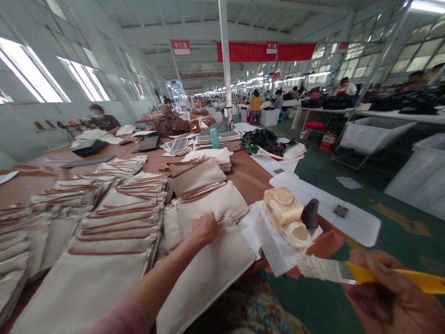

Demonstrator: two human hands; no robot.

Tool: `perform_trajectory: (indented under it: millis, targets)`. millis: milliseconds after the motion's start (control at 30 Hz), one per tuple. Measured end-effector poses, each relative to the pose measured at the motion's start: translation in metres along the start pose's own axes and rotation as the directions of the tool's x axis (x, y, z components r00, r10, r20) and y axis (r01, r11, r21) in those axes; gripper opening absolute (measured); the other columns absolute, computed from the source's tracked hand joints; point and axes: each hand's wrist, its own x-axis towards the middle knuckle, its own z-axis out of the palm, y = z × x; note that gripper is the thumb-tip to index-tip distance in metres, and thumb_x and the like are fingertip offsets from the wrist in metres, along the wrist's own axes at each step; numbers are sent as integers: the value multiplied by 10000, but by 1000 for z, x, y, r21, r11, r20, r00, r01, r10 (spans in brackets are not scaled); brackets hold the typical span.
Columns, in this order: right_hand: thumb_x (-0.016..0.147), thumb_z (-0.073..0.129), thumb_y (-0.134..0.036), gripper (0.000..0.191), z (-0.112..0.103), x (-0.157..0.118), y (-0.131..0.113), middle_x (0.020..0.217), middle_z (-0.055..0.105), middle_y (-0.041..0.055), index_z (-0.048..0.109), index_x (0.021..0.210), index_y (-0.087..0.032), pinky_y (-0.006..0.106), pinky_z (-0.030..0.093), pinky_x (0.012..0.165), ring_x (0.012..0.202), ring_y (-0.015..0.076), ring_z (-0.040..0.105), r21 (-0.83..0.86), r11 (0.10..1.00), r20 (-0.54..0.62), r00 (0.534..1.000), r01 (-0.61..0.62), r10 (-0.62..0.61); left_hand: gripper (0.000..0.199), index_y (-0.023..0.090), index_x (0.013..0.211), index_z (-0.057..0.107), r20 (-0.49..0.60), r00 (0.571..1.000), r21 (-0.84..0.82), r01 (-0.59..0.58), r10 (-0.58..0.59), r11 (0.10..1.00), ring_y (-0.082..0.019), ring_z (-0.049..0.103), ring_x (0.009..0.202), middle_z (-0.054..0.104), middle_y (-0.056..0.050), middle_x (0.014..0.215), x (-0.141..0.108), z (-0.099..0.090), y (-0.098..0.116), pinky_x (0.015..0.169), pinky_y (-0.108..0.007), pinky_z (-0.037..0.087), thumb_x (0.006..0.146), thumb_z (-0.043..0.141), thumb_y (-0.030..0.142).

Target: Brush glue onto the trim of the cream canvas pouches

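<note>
My right hand [389, 287] is wrapped round the yellow handle of a brush [323, 269], whose pale, caked bristles point left, just below a glue-stained container [283, 206]. My left hand [206, 228] has its fingers closed on the top edge of a beige fabric piece [208, 273], at the near middle of the table. Behind it lie more beige pieces [215, 202] with brown edging. Beside the container stands a dark cone [310, 213], and white paper [274, 250] lies under it.
Rows of overlapping beige pieces [107, 264] cover the left of the brown table [243, 171]. Farther back are a teal bottle [214, 138], stacked panels [222, 140] and black scraps [264, 141]. A person [104, 119] sits at the back left. White bins [375, 134] stand at the right.
</note>
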Motion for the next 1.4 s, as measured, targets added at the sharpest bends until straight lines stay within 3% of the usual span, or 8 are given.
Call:
perform_trajectory:
  millis: [133, 400, 567, 767, 1033, 1133, 1267, 1400]
  targets:
    - [577, 930, -349, 371, 27, -13, 4, 528, 422, -47, 625, 700, -178, 143, 353, 352, 392, 46, 323, 104, 979, 5, 985, -174, 174, 402, 147, 1138, 599, 16, 994, -23, 109, -108, 994, -340, 650, 1108, 708, -174, 1145, 2, 4, 9, 942, -436, 441, 892, 543, 460]
    - [715, 876, -345, 328, 32, -18, 21, 517, 382, -52, 599, 690, -171, 161, 322, 389, 421, 54, 305, 134, 974, 142, 976, -182, 162, 227, 195, 1025, 655, -26, 996, -78, 86, -89, 993, -293, 611, 1140, 672, -127, 1191, -10, 8, 8, 914, -356, 454, 852, 601, 333]
    - [750, 853, -336, 320, 30, -25, 19, 528, 381, -53, 581, 700, -176, 163, 299, 395, 435, 57, 294, 146, 976, 165, 976, -164, 139, 314, 156, 1153, 615, -110, 987, -156, 100, -118, 983, -307, 602, 1140, 646, -160, 1208, -20, 19, 21, 939, -393, 443, 869, 562, 282]
    - [774, 832, -329, 292, 27, -25, 18, 560, 378, -51, 592, 716, -174, 163, 303, 407, 462, 58, 286, 153, 981, 153, 984, -120, 97, 325, 183, 892, 715, -73, 997, -357, -44, 18, 933, -251, 666, 864, 720, -82, 876, -24, 8, 16, 742, -313, 459, 908, 517, 441]
    - [824, 808, -334, 242, 57, -17, 21, 624, 470, -29, 618, 802, -186, 158, 309, 425, 507, 82, 412, 91, 984, 231, 957, 156, -173, 326, 179, 1013, 742, -177, 947, -656, -317, 268, 686, -174, 648, 837, 734, -21, 906, -80, -17, 26, 727, -229, 465, 911, 542, 416]
    - [918, 709, -308, 151, 68, -18, 31, 656, 498, -27, 620, 847, -208, 185, 372, 468, 538, 102, 458, -7, 944, 365, 880, 330, -305, 266, 161, 953, 755, -204, 934, -762, -340, 294, 551, -173, 631, 797, 728, -31, 871, -102, -33, 35, 700, -230, 456, 867, 618, 372]
    - [952, 637, -278, 122, 73, -15, 32, 671, 544, -15, 633, 848, -214, 221, 397, 481, 552, 128, 491, -194, 764, 521, 725, 616, -452, 229, 156, 891, 750, -194, 917, -790, -357, 350, 498, -158, 610, 766, 707, -28, 834, -121, -55, 43, 686, -222, 440, 872, 627, 347]
    - [931, 653, -238, 113, 70, -11, 18, 683, 557, -12, 639, 823, -208, 233, 400, 507, 561, 127, 487, -230, 704, 479, 707, 672, -520, 206, 153, 855, 740, -208, 897, -774, -395, 389, 496, -152, 609, 768, 692, -29, 816, -126, -64, 46, 697, -219, 440, 881, 626, 324]
